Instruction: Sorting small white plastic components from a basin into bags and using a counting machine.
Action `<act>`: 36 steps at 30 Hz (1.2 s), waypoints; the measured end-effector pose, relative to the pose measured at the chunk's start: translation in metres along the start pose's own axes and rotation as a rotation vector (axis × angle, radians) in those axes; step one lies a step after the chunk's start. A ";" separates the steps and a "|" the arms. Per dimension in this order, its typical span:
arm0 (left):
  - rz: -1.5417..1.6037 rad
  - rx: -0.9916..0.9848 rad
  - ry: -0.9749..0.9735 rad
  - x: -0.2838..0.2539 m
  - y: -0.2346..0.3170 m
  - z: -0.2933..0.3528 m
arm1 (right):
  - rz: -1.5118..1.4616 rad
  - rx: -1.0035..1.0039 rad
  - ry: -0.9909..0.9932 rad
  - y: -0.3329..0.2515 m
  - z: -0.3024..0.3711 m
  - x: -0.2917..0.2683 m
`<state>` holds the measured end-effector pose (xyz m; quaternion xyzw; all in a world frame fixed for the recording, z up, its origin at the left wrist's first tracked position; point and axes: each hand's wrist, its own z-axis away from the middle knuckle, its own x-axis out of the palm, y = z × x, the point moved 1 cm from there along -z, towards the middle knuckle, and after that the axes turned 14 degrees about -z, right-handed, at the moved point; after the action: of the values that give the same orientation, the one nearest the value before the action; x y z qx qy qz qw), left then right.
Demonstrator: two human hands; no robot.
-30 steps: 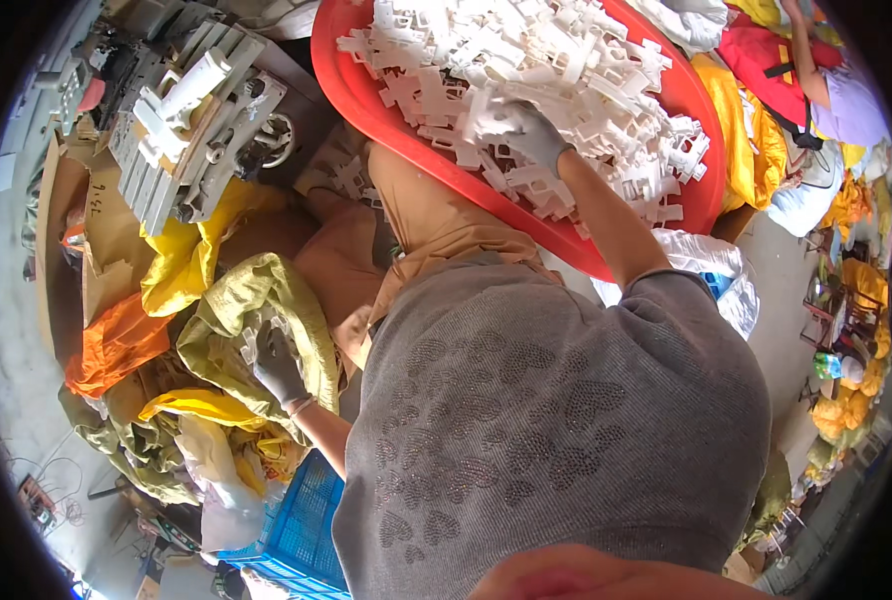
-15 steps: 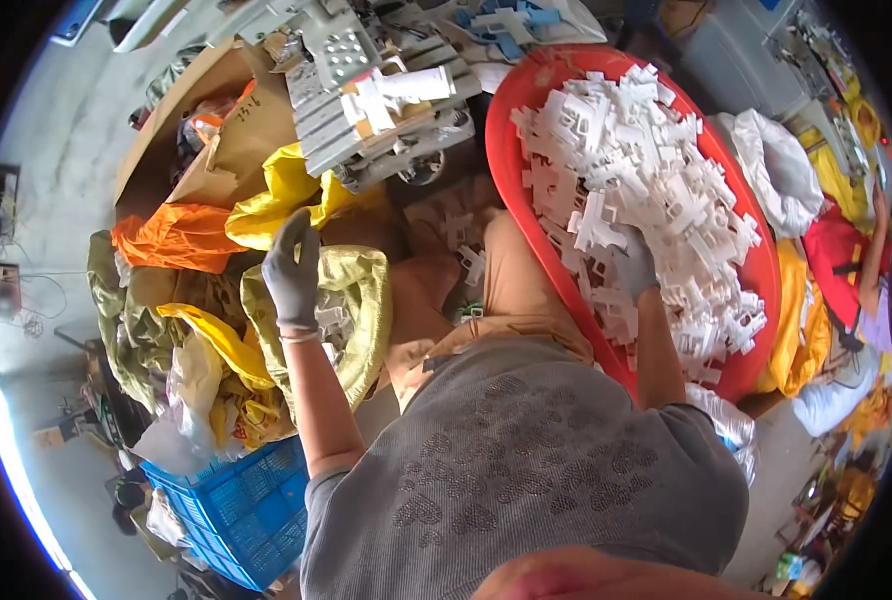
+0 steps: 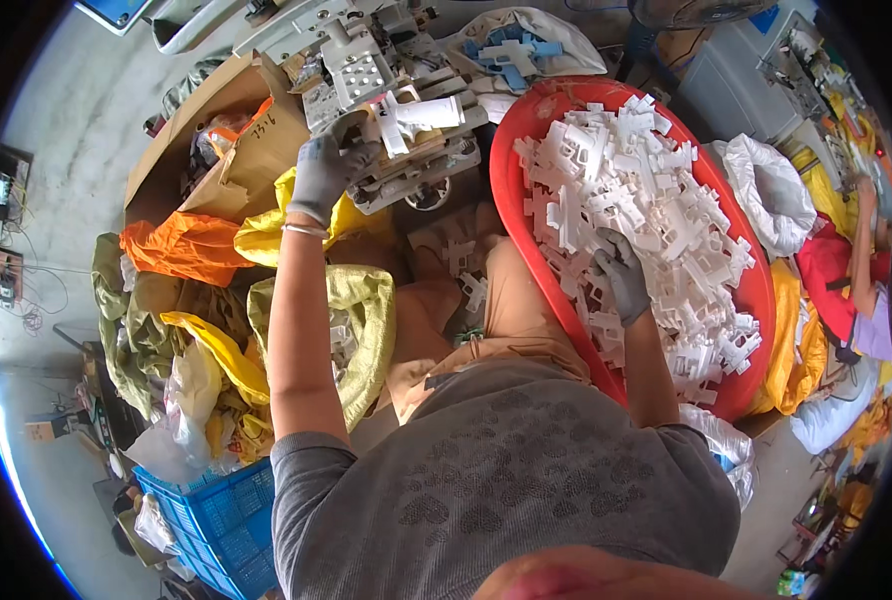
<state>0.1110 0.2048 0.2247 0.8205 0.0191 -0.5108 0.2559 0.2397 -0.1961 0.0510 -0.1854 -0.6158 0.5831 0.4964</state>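
My left hand (image 3: 328,172), in a grey glove, reaches to the near left edge of a metal fixture (image 3: 354,78). Its fingers are apart, beside a white plastic toy-pistol part (image 3: 418,113) lying on the fixture; whether they touch it I cannot tell. My right hand (image 3: 623,278), gloved too, hovers over the heap of white toy-pistol parts (image 3: 656,200) in a red oval tub (image 3: 511,185). Thumb and fingers there are slightly bent and apart, with nothing seen between them. An open olive-yellow sack (image 3: 374,330) with white pieces inside stands below my left forearm.
At the left are a cardboard box (image 3: 221,160), an orange bag (image 3: 181,246) and a blue crate (image 3: 211,525). A bag of blue toy-pistol parts (image 3: 514,58) lies beyond the tub. White sacks (image 3: 766,185) and another person's arm (image 3: 863,245) are at the right.
My left hand has moved from above the sack forward to the fixture. My right hand has let go of a white toy-pistol part and drawn slightly back over the heap.
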 end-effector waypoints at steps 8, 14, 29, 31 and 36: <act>0.197 0.002 -0.049 -0.015 -0.009 -0.017 | -0.210 0.001 -0.101 -0.031 -0.024 0.026; -0.013 -0.060 0.309 -0.018 -0.011 0.075 | -0.181 -0.182 -0.323 -0.081 -0.065 0.114; -0.246 -0.867 0.215 -0.022 -0.097 0.356 | 0.755 -0.497 -0.763 -0.096 -0.150 0.232; -0.008 -0.798 0.221 0.004 -0.124 0.361 | 0.947 -0.710 -0.747 -0.095 -0.155 0.221; 0.022 -0.678 0.080 0.019 -0.072 0.294 | 1.051 -0.263 -0.258 -0.105 -0.137 0.141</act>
<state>-0.1447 0.1334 0.0782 0.7084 0.1888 -0.4400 0.5186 0.3279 -0.0356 0.1774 -0.4548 -0.5638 0.6886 0.0320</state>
